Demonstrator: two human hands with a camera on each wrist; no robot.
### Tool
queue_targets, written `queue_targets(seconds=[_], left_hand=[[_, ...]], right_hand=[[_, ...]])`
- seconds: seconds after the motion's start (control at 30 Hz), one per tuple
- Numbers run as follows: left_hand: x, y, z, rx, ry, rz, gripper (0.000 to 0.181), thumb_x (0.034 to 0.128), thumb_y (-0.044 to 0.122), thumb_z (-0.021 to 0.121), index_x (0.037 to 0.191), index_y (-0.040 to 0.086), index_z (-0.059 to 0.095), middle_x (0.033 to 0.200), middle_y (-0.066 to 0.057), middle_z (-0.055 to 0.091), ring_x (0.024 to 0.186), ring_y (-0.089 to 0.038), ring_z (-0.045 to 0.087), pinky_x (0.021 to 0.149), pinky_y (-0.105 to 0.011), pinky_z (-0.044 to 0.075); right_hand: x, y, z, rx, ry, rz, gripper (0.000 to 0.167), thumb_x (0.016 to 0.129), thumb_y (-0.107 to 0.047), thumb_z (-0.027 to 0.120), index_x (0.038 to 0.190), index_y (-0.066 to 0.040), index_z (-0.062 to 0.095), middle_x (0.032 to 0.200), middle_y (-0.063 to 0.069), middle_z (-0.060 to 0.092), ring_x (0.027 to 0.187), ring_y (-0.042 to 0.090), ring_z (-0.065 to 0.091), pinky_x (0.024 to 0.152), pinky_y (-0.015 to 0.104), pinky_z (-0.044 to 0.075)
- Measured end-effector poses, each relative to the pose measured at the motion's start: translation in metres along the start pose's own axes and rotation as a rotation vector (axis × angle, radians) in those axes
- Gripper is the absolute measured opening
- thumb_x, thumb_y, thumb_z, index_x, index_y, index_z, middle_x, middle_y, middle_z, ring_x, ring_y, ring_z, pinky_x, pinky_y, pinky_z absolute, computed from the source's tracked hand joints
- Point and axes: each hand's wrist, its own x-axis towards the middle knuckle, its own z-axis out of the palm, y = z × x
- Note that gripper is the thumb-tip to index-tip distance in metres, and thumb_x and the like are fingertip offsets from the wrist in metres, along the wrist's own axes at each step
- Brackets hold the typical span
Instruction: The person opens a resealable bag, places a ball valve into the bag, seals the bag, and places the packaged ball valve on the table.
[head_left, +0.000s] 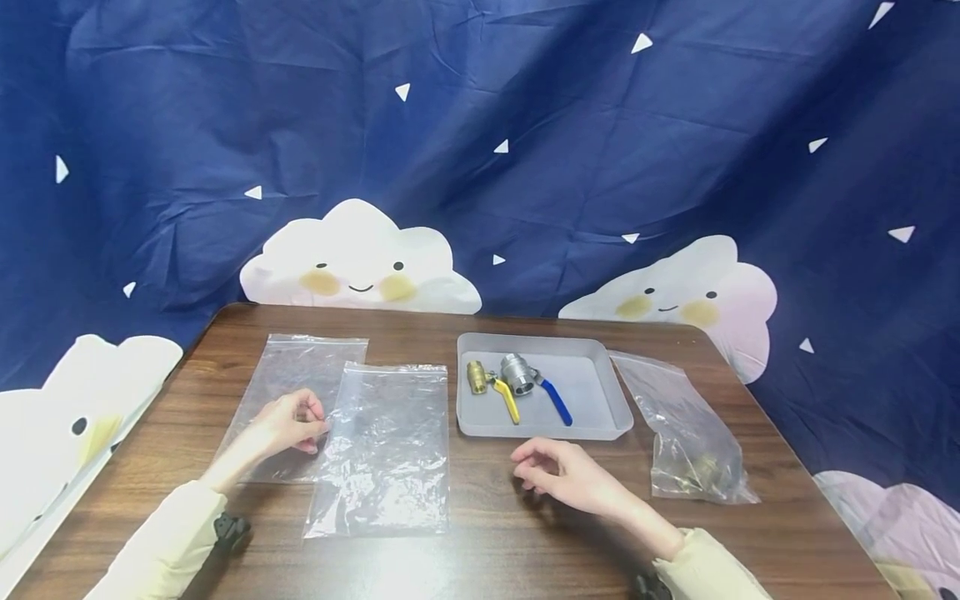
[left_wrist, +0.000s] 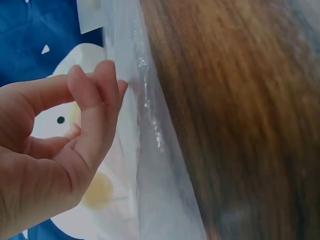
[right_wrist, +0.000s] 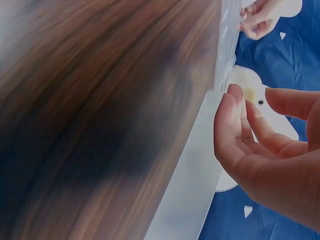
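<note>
Two clear zip bags lie flat and overlapping, the left bag [head_left: 281,375] and the front bag [head_left: 390,450]. My left hand [head_left: 288,423] hovers over them with loosely bent fingers near the front bag's left edge; contact with the plastic cannot be told. In the left wrist view the hand [left_wrist: 65,125] is beside the clear plastic [left_wrist: 160,165]. My right hand [head_left: 570,475], fingers bent and holding nothing, is just in front of the translucent tray [head_left: 600,400]. Inside the tray are a brass valve with a yellow lever [head_left: 506,402] and a silver valve with a blue lever [head_left: 557,403].
Right of the tray lies another clear zip bag [head_left: 667,392] with a brass-coloured item [head_left: 702,472] inside. All of it is on a brown wooden table [head_left: 495,517]. A dark blue cloth [head_left: 465,108] with clouds and white triangles hangs behind.
</note>
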Motion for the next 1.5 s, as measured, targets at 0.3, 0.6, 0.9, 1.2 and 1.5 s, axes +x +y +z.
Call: queue_targets(seconds=[0.3, 0.6, 0.9, 1.2, 1.5], left_hand=[[0.006, 0.001, 0.005, -0.061, -0.035, -0.041, 0.045, 0.0861, 0.008, 0.072, 0.117, -0.012, 0.046, 0.083, -0.013, 0.073, 0.058, -0.010, 0.064, 0.059, -0.026, 0.059], [0.012, 0.007, 0.010, -0.264, -0.218, -0.067, 0.055, 0.0998, 0.024, 0.058, 0.129, -0.016, 0.035, 0.071, 0.000, 0.071, 0.052, -0.006, 0.059, 0.052, -0.019, 0.052], [0.009, 0.003, 0.015, -0.231, -0.195, 0.057, 0.031, 0.0959, 0.007, 0.058, 0.119, -0.013, 0.055, 0.079, -0.007, 0.069, 0.057, -0.008, 0.062, 0.056, -0.020, 0.056], [0.008, -0.001, 0.016, -0.277, -0.193, 0.046, 0.058, 0.0907, 0.003, 0.060, 0.139, -0.014, 0.033, 0.105, -0.022, 0.072, 0.058, -0.009, 0.063, 0.054, -0.020, 0.050], [0.008, 0.001, 0.014, -0.250, -0.217, 0.029, 0.059, 0.1044, 0.030, 0.048, 0.142, -0.013, 0.033, 0.087, -0.017, 0.077, 0.047, -0.007, 0.060, 0.045, -0.016, 0.036]], right_hand=[[0.026, -0.014, 0.027, 0.136, -0.098, 0.078, 0.031, 0.097, -0.014, 0.059, 0.117, 0.010, 0.060, 0.105, 0.027, 0.069, 0.091, 0.034, 0.072, 0.075, 0.030, 0.062], [0.034, -0.017, 0.037, 0.242, -0.134, 0.156, 0.039, 0.097, -0.012, 0.057, 0.128, 0.012, 0.054, 0.114, 0.025, 0.067, 0.101, 0.026, 0.070, 0.084, 0.034, 0.061], [0.034, -0.021, 0.038, 0.256, -0.143, 0.169, 0.041, 0.097, -0.012, 0.057, 0.129, 0.013, 0.053, 0.116, 0.026, 0.066, 0.103, 0.027, 0.070, 0.086, 0.036, 0.061], [0.036, -0.022, 0.041, 0.275, -0.145, 0.198, 0.046, 0.097, -0.014, 0.057, 0.133, 0.014, 0.048, 0.120, 0.025, 0.064, 0.100, 0.027, 0.071, 0.085, 0.036, 0.061], [0.037, -0.022, 0.042, 0.278, -0.141, 0.203, 0.046, 0.097, -0.015, 0.058, 0.133, 0.013, 0.048, 0.118, 0.023, 0.064, 0.098, 0.024, 0.071, 0.084, 0.036, 0.061]])
